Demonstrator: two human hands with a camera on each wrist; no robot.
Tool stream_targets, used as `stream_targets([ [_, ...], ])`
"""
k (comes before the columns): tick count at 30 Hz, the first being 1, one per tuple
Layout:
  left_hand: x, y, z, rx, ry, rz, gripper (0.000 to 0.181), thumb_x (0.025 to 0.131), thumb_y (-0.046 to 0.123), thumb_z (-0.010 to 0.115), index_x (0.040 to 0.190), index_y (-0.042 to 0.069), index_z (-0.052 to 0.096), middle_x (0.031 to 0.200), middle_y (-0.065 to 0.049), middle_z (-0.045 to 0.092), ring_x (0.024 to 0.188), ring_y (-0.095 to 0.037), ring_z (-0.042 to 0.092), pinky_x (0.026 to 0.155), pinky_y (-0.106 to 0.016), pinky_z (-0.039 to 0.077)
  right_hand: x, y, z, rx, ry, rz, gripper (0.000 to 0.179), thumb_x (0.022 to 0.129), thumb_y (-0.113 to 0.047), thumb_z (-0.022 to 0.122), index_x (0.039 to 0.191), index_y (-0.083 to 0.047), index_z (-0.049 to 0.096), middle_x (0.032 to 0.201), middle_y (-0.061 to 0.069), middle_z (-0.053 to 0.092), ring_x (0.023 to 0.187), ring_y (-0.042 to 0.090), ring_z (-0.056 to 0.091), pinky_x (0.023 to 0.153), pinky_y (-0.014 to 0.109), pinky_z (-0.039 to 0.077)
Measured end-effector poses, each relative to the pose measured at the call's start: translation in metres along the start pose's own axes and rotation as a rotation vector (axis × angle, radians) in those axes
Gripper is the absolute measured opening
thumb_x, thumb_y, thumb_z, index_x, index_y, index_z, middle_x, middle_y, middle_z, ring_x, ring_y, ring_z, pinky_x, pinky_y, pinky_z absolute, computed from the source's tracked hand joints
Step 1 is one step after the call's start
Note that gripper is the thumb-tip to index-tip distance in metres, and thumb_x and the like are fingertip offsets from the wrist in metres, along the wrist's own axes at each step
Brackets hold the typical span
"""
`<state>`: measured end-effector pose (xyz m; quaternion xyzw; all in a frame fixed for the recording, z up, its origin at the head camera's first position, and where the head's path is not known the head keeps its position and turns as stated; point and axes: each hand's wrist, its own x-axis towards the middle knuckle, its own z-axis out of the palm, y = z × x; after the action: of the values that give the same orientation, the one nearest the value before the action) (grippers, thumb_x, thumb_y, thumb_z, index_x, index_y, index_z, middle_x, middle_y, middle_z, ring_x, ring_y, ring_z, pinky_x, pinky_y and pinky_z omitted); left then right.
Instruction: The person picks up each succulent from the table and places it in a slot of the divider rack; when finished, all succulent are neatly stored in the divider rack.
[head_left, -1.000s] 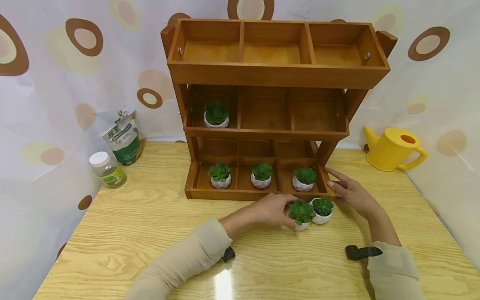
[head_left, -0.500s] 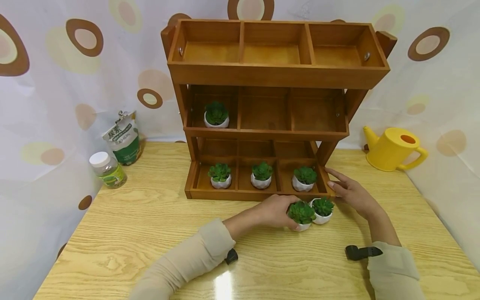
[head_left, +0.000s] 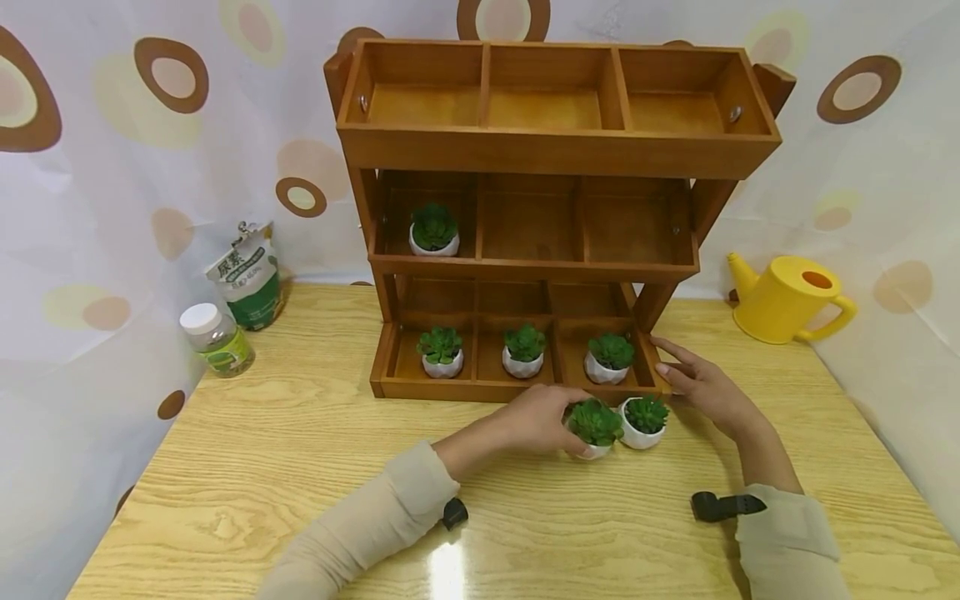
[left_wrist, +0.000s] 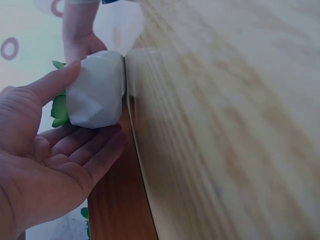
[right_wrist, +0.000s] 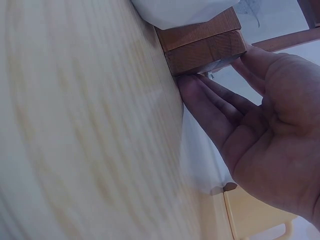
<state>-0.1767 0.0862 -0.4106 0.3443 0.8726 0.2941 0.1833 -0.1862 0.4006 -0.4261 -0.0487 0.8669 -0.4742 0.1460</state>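
Note:
My left hand (head_left: pixel 543 421) pinches a potted succulent (head_left: pixel 595 427) with green leaves, thumb and fingers on its white faceted pot (left_wrist: pixel 96 92). I cannot tell whether the pot touches the table. Just right of it, a second potted succulent (head_left: pixel 642 422) stands by the front right corner of the brown wooden plant shelf (head_left: pixel 525 389). My right hand (head_left: pixel 708 390) rests against that corner. In the right wrist view its fairly straight fingers (right_wrist: pixel 210 107) lie along the side, the thumb at the upper edge. Three succulents, one being a rosette (head_left: pixel 611 354), fill the bottom tier's compartments.
Another succulent (head_left: pixel 433 229) sits in the middle tier's left compartment. A yellow watering can (head_left: pixel 783 300) stands to the right. On the left are a clipped green-and-white bag (head_left: pixel 251 279) and a white-lidded jar (head_left: pixel 217 340). A patterned cloth hangs behind.
My left hand and its succulent have shifted slightly left, away from the second succulent. My right hand stays at the shelf's corner.

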Motion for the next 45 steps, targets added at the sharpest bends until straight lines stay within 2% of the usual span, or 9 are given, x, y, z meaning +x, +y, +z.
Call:
stream_targets([
  [7, -0.008, -0.004, -0.012, -0.039, 0.02, 0.007, 0.069, 0.082, 0.039, 0.084, 0.144, 0.026, 0.057, 0.135, 0.007, 0.066, 0.123, -0.012, 0.061, 0.1, -0.026, 0.05, 0.001, -0.001, 0.0, 0.004, -0.001, -0.006, 0.065, 0.108, -0.042, 0.044, 0.165, -0.027, 0.014, 0.166, 0.027, 0.019, 0.145, 0.051, 0.035, 0.105, 0.059, 0.046],
  [16, -0.02, -0.01, -0.034, -0.078, 0.07, 0.063, 0.067, 0.084, 0.039, 0.082, 0.145, 0.025, 0.057, 0.13, 0.008, 0.068, 0.117, -0.008, 0.064, 0.097, -0.027, 0.052, 0.002, -0.002, -0.001, -0.004, 0.0, -0.002, 0.065, 0.108, -0.043, 0.043, 0.165, -0.027, 0.014, 0.165, 0.028, 0.02, 0.145, 0.051, 0.036, 0.106, 0.06, 0.045],
  [18, -0.023, -0.009, -0.041, -0.074, 0.085, 0.063, 0.069, 0.084, 0.04, 0.082, 0.146, 0.026, 0.056, 0.126, 0.009, 0.07, 0.11, -0.006, 0.065, 0.1, -0.03, 0.051, 0.002, -0.002, -0.001, -0.003, 0.0, -0.004, 0.065, 0.109, -0.042, 0.043, 0.165, -0.027, 0.014, 0.165, 0.028, 0.02, 0.146, 0.051, 0.034, 0.106, 0.06, 0.044],
  [21, -0.029, -0.008, -0.051, -0.083, 0.097, 0.054, 0.073, 0.083, 0.042, 0.082, 0.148, 0.027, 0.054, 0.108, 0.009, 0.074, 0.089, -0.006, 0.064, 0.093, -0.03, 0.052, 0.002, -0.002, -0.001, -0.001, 0.0, -0.006, 0.065, 0.109, -0.042, 0.043, 0.165, -0.027, 0.014, 0.165, 0.028, 0.02, 0.146, 0.051, 0.033, 0.106, 0.06, 0.045],
  [24, -0.034, -0.007, -0.06, -0.115, 0.113, 0.063, 0.072, 0.082, 0.042, 0.083, 0.147, 0.029, 0.055, 0.102, 0.011, 0.073, 0.081, -0.009, 0.062, 0.085, -0.026, 0.051, 0.001, -0.003, -0.001, 0.001, 0.0, -0.007, 0.065, 0.109, -0.041, 0.043, 0.165, -0.026, 0.015, 0.166, 0.028, 0.02, 0.146, 0.051, 0.033, 0.105, 0.059, 0.046],
  [25, -0.035, -0.006, -0.063, -0.129, 0.118, 0.066, 0.071, 0.082, 0.041, 0.083, 0.147, 0.029, 0.055, 0.105, 0.011, 0.073, 0.083, -0.009, 0.063, 0.081, -0.024, 0.051, 0.001, -0.003, -0.001, 0.001, -0.001, -0.007, 0.065, 0.109, -0.042, 0.044, 0.165, -0.026, 0.015, 0.166, 0.028, 0.02, 0.146, 0.051, 0.034, 0.105, 0.058, 0.046],
  [28, -0.04, -0.005, -0.072, -0.138, 0.138, 0.076, 0.07, 0.083, 0.04, 0.083, 0.146, 0.029, 0.056, 0.123, 0.011, 0.071, 0.1, -0.007, 0.067, 0.085, -0.022, 0.053, 0.001, -0.003, 0.0, 0.003, -0.003, -0.007, 0.065, 0.108, -0.042, 0.044, 0.165, -0.026, 0.015, 0.166, 0.027, 0.019, 0.146, 0.051, 0.034, 0.105, 0.057, 0.047],
  [33, -0.047, -0.001, -0.088, -0.132, 0.145, 0.065, 0.074, 0.084, 0.042, 0.081, 0.149, 0.026, 0.052, 0.134, 0.006, 0.067, 0.115, -0.011, 0.066, 0.095, -0.03, 0.055, 0.001, -0.001, 0.0, -0.004, -0.001, -0.009, 0.065, 0.109, -0.042, 0.043, 0.165, -0.026, 0.014, 0.165, 0.028, 0.02, 0.145, 0.051, 0.036, 0.105, 0.058, 0.047],
  [45, -0.056, 0.001, -0.119, -0.188, 0.211, 0.092, 0.061, 0.084, 0.035, 0.082, 0.141, 0.027, 0.061, 0.111, 0.014, 0.073, 0.104, -0.004, 0.066, 0.093, -0.032, 0.054, 0.001, 0.002, -0.001, 0.008, -0.005, -0.003, 0.066, 0.108, -0.042, 0.044, 0.165, -0.026, 0.014, 0.166, 0.027, 0.017, 0.146, 0.053, 0.032, 0.106, 0.058, 0.046],
])
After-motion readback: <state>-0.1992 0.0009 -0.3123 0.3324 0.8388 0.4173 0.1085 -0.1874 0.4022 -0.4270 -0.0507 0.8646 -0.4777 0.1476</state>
